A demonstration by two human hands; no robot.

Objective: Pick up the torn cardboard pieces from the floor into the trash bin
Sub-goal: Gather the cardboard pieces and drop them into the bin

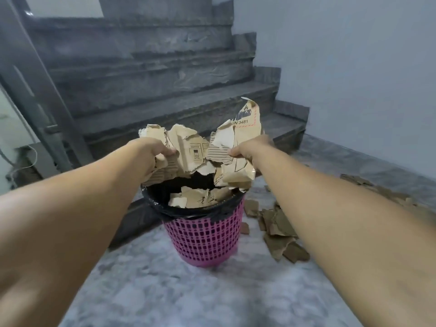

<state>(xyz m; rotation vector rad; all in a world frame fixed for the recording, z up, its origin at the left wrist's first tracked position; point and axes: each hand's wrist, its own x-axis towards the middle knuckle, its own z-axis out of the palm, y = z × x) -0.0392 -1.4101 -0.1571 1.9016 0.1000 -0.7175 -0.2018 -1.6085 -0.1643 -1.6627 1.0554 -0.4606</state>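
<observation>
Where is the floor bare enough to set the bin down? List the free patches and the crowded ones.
Free: the floor in front of the bin, between the two forearms, and the strip left of the bin beside the bottom stair. Crowded: right of the bin, where scraps lie, trailing back along the wall.

Both arms reached out over the pink trash bin (205,241), lined with a black bag (188,212). The left hand (151,153) and the right hand (250,148) together gripped a bundle of torn cardboard pieces (200,149) above the rim (one piece read "UN 3481"). More scraps (200,197) lay inside the bin. Loose floor pieces (280,234) sat right of it on the marbled floor (188,298), grey stairs (153,79) beyond.
</observation>
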